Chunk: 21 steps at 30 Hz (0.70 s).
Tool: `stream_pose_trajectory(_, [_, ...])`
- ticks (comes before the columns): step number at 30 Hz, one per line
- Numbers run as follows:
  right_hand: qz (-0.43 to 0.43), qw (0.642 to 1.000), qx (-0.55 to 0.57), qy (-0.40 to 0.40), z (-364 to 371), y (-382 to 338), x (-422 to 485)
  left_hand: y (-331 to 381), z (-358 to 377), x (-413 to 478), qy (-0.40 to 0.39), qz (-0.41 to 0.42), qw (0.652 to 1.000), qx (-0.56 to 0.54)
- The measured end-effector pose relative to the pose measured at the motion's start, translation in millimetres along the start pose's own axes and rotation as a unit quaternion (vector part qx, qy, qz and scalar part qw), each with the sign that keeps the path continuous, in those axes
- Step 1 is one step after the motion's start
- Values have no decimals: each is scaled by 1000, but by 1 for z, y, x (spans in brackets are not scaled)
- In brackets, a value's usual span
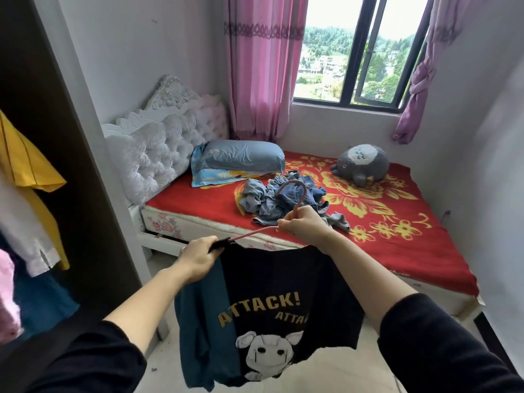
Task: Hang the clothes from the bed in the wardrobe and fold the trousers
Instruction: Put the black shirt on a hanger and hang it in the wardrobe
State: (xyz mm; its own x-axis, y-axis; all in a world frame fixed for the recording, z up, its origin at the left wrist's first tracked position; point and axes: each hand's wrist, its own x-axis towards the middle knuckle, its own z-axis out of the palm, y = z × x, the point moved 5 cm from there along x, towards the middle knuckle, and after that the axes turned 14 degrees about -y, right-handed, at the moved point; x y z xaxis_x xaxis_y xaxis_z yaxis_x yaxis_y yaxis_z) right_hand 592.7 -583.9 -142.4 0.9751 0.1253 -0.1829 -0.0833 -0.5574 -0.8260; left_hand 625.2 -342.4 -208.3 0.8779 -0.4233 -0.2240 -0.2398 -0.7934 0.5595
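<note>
A black and teal T-shirt [286,282] printed "ATTACK!" with a cartoon figure hangs in front of me. My left hand [198,258] pinches its left shoulder. My right hand [304,224] grips the neck of a pink hanger [297,191], whose hook points up and whose arm runs down to the left into the shirt. On the bed's red flowered cover [397,222] lies a crumpled heap of denim and grey clothes [280,197], beyond my hands. The open wardrobe [56,137] is at the left.
In the wardrobe hang a yellow garment [28,165], a white one [25,222] and pink and blue ones below. A blue pillow [243,157] lies by the tufted headboard. A grey plush toy [361,164] sits near the window with pink curtains.
</note>
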Motion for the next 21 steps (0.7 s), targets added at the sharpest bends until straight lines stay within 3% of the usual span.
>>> stream_pose_trajectory(5, [-21, 1000, 9, 12, -23, 16, -10, 12, -24, -11, 132, -13, 991, -25])
stream_pose_trajectory(9, [68, 981, -172, 62, -32, 66, -19, 4, -36, -18, 139, -24, 989, -48])
stream_pose_trajectory(12, [94, 975, -189, 68, -32, 74, -21, -4, -43, -25, 144, -45, 988, -44])
stream_pose_trajectory(21, [-146, 984, -103, -7, 23, -60, 36, -39, -82, -50, 227, -80, 969, -51])
